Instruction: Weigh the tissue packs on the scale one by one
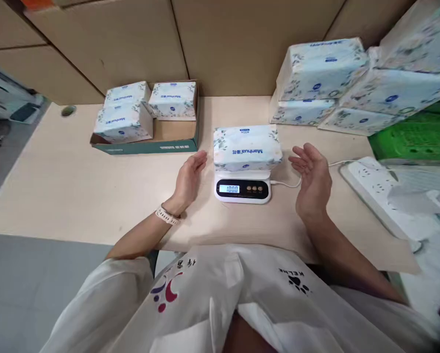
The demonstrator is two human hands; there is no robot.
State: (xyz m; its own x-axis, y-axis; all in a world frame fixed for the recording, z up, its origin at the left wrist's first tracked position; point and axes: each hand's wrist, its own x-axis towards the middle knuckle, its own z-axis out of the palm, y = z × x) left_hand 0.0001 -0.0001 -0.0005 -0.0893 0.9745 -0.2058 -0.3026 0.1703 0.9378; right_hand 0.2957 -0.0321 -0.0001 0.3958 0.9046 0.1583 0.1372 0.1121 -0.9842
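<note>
A white tissue pack with blue print lies on a small white kitchen scale, whose lit display reads 1000. My left hand hovers open just left of the pack, fingers stretched toward it, a pale bracelet on the wrist. On the other side my right hand is also open, palm facing the pack, a short gap away. Neither hand touches or holds anything.
A shallow cardboard tray at the back left holds three tissue packs. More tissue packs are stacked at the back right. A white power strip and a green crate sit at the right. Brown cartons line the back.
</note>
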